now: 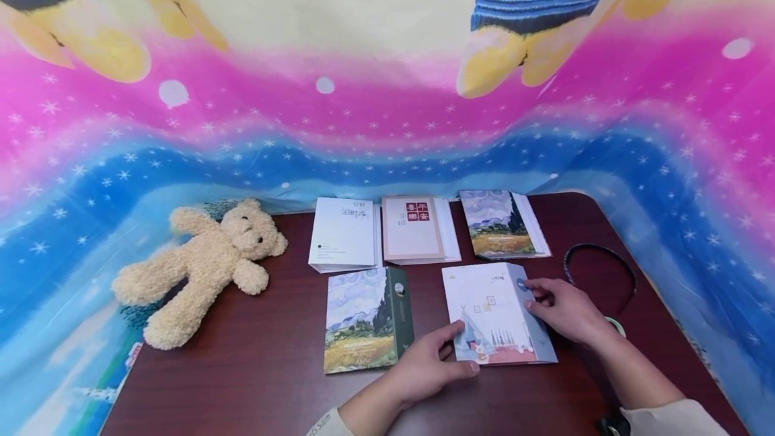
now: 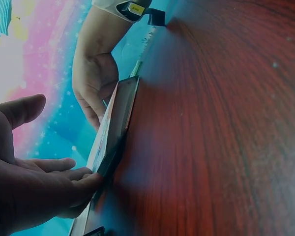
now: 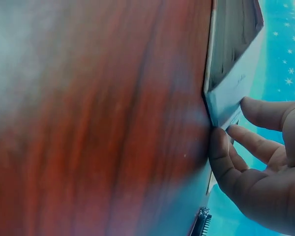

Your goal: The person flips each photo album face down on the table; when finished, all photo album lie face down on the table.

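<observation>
A pastel book with a tent drawing (image 1: 493, 311) lies flat on the dark wooden table (image 1: 254, 369), front right of centre. My left hand (image 1: 457, 352) touches its near left corner, thumb on the cover and fingertips against the edge. In the left wrist view the straight fingers (image 2: 83, 182) meet the book's edge (image 2: 113, 132), with the thumb raised. My right hand (image 1: 535, 298) rests against the book's blue right side. In the right wrist view its fingertips (image 3: 219, 147) press the book's edge (image 3: 233, 83) at table level.
A landscape-painting book with a green spine (image 1: 366, 318) lies just left. Behind are a white book (image 1: 342, 233), a beige one with a red label (image 1: 414, 229) and another landscape one (image 1: 498, 223). A teddy bear (image 1: 200, 268) lies at the left and a black headband (image 1: 599, 268) at the right.
</observation>
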A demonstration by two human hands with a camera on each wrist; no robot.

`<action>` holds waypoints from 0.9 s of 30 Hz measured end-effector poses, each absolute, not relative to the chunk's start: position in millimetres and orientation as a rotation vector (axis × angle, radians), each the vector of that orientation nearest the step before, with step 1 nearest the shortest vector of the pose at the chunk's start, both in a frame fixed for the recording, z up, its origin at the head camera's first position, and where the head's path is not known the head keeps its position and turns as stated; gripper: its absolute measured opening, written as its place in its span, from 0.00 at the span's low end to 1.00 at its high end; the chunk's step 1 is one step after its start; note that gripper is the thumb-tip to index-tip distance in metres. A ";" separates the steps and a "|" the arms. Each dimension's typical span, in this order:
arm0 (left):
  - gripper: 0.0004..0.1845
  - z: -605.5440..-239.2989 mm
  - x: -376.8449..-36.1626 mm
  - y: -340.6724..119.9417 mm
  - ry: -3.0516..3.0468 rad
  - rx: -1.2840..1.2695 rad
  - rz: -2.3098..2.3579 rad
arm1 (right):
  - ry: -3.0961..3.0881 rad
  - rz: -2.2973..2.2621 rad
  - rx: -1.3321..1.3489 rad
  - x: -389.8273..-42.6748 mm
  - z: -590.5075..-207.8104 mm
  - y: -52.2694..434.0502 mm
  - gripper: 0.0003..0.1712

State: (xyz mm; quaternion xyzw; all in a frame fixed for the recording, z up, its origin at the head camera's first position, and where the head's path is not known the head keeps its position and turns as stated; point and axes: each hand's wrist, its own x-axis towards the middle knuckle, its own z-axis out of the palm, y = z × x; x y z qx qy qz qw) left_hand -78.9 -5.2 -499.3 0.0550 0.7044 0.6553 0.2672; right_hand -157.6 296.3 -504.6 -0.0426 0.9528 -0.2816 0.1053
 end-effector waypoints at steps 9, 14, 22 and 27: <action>0.42 -498.0 -80.9 -5.6 1.899 0.167 1.768 | 2.784 -0.822 -0.129 -159.5 -503.4 296.6 0.26; 0.42 -497.2 -81.7 -9.1 1.863 0.178 1.782 | 2.780 -0.811 -0.158 -160.0 -502.0 297.3 0.26; 0.39 -491.7 -87.8 -18.2 1.863 0.209 1.785 | 2.767 -0.840 -0.201 -160.2 -496.3 292.8 0.28; 0.38 -488.0 -90.5 -22.8 1.923 0.238 1.748 | 2.747 -0.884 -0.208 -162.8 -488.9 284.1 0.29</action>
